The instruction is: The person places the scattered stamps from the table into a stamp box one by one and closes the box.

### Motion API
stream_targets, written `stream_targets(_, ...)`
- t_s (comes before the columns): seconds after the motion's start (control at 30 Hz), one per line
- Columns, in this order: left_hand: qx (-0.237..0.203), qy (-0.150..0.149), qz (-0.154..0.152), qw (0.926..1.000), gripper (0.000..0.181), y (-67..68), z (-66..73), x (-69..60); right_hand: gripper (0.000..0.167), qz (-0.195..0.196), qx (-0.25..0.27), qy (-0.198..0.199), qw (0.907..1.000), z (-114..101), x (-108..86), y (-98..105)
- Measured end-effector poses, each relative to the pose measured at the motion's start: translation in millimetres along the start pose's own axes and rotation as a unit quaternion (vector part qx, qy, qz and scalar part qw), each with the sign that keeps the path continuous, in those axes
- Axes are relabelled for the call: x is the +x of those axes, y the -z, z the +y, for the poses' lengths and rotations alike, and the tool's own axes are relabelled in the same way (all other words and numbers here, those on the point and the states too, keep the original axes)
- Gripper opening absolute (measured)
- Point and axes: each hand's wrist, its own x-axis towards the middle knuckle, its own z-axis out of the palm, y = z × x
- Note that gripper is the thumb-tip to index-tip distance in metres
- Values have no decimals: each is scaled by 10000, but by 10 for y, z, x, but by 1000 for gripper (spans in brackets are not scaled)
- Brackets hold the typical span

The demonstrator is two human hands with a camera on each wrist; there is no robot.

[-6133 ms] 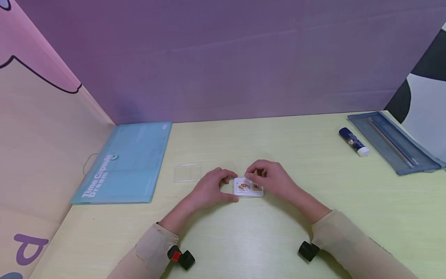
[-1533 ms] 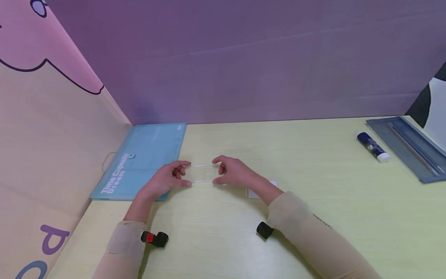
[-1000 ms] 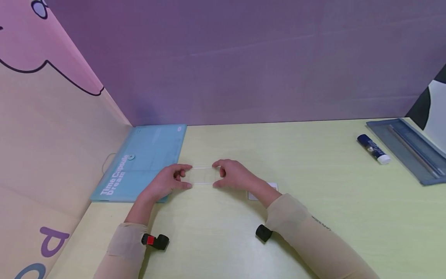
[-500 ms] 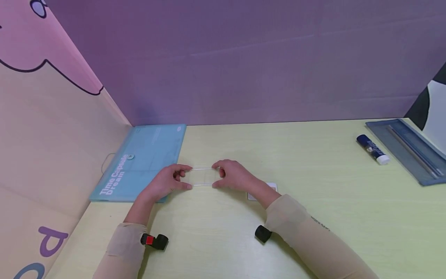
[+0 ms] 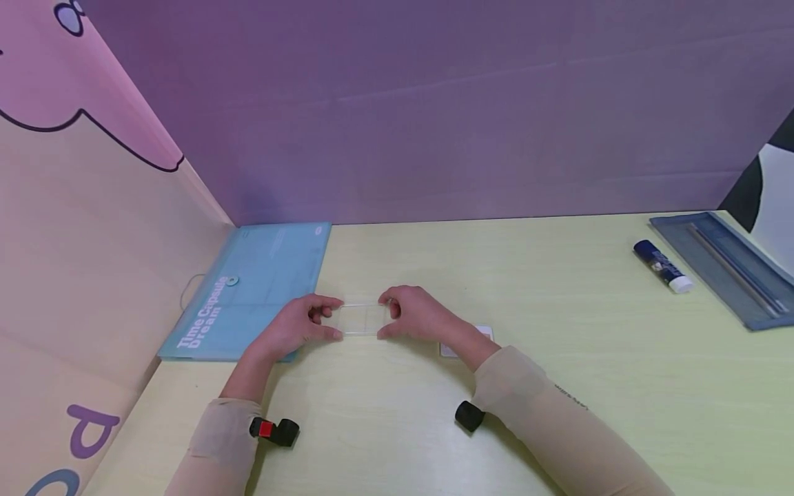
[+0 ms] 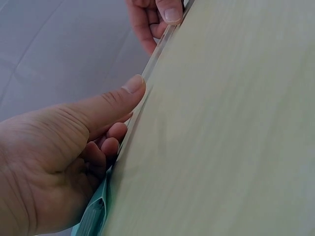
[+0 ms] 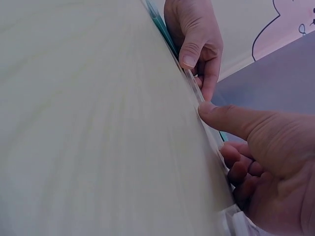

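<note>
A small clear plastic lid (image 5: 362,320), rectangular and shallow, lies low over the table between the two hands. At its left end, the left hand (image 5: 300,320) pinches it with the thumb on the near edge and the index finger on the far edge. The right hand (image 5: 417,313) grips the right end in the same way. In both wrist views the lid's thin edge (image 6: 158,56) shows between the thumbs, on or very close to the tabletop. Partly behind the right wrist lies a small case of picture cards (image 5: 486,331).
A blue document folder (image 5: 267,262) lies at the left, close to the left hand. Far right are a glue stick (image 5: 662,266) and a grey-blue zip pouch (image 5: 722,265). A purple backdrop (image 5: 434,124) rises behind the table (image 5: 384,427).
Six seconds ago both hands were at the card case while the clear lid lay apart to the left. Now they hold the lid, which has shifted only slightly during the last second.
</note>
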Motion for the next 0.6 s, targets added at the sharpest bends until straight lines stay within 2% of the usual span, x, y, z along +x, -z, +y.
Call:
stream_targets(0.37,96,-169,-34,9998,54,6,0,-4,52,63,304,51,9995,54,-13,23)
stream_targets(0.6,-46,-277,9,9996,54,1,45,-1,56,59,436,27,9990,56,-34,115)
